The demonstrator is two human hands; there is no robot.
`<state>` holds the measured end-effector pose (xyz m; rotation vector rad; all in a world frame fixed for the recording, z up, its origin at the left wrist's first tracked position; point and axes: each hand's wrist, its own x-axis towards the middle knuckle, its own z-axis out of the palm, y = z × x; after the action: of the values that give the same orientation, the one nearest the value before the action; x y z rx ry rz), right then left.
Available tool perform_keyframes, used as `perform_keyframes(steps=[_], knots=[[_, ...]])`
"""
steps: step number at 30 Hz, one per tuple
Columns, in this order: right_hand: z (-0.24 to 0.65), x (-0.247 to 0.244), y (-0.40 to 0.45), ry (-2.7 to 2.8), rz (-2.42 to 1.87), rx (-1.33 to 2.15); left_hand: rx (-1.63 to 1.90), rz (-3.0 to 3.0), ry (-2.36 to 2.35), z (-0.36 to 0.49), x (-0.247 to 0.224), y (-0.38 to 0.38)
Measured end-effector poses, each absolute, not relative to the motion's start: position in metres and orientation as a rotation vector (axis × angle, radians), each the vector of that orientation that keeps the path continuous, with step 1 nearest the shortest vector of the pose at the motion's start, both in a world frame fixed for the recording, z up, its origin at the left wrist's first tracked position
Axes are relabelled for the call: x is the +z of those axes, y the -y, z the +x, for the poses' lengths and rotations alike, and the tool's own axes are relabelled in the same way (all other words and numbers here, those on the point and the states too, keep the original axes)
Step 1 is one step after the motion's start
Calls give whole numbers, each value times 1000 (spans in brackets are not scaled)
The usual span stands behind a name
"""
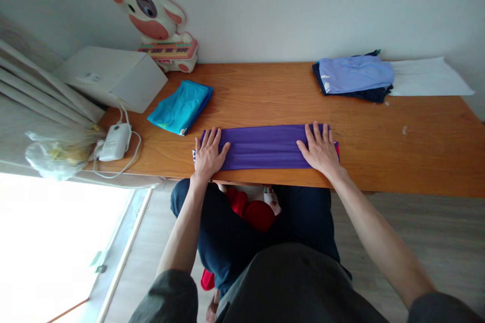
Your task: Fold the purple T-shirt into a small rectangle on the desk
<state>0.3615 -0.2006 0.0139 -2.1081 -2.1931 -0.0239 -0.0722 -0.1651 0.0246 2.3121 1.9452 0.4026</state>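
Note:
A purple cloth (265, 147), folded into a long narrow band, lies near the front edge of the wooden table (397, 151). My left hand (209, 153) rests flat on its left end with fingers spread. My right hand (320, 149) lies flat on its right end, fingers apart. A bit of pink fabric shows at the cloth's right edge. Neither hand grips anything.
A folded turquoise cloth (181, 106) lies at the left. A stack of folded light blue and navy clothes (354, 76) sits at the back right beside white paper (428, 77). A white box (113, 76), a cow toy (159, 20), a white adapter with cable (114, 142) and a plastic bag (56, 151) crowd the left end.

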Motion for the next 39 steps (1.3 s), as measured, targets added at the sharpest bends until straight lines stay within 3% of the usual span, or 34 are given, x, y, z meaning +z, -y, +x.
perform_keyframes(steps=[39], knots=[[362,14,201,2174,-2060,19,433,2248,-1952,-72,23,166]])
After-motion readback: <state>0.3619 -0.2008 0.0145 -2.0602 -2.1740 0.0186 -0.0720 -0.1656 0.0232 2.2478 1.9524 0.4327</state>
